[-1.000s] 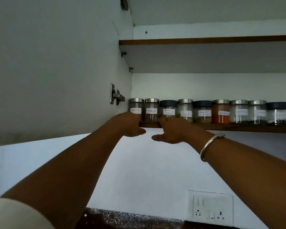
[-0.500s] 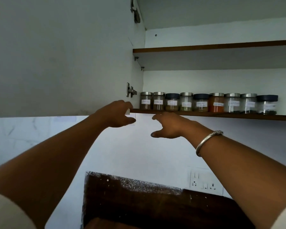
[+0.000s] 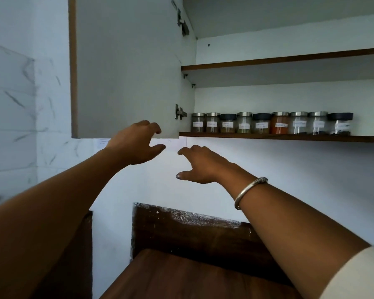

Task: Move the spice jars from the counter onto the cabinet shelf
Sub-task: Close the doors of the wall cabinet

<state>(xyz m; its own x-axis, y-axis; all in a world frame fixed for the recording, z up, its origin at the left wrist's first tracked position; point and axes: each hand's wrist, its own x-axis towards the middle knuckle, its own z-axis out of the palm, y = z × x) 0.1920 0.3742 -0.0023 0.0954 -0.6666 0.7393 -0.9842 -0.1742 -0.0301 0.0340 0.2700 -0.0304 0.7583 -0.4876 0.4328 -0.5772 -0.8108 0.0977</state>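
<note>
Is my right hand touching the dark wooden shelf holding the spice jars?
Apart. The head view shows white wall between the right hand and the dark wooden shelf.

A white cabinet door (image 3: 125, 67) stands open, with a brown strip down its left edge. Two metal hinges sit on its right side, one near the top (image 3: 183, 22) and one low down (image 3: 179, 112). An upper shelf (image 3: 289, 59) with a brown front edge is bare. Marble-veined tiles (image 3: 11, 117) cover the wall to the left. Below, a dark speckled panel (image 3: 192, 231) leans against the white wall (image 3: 300, 180).
</note>
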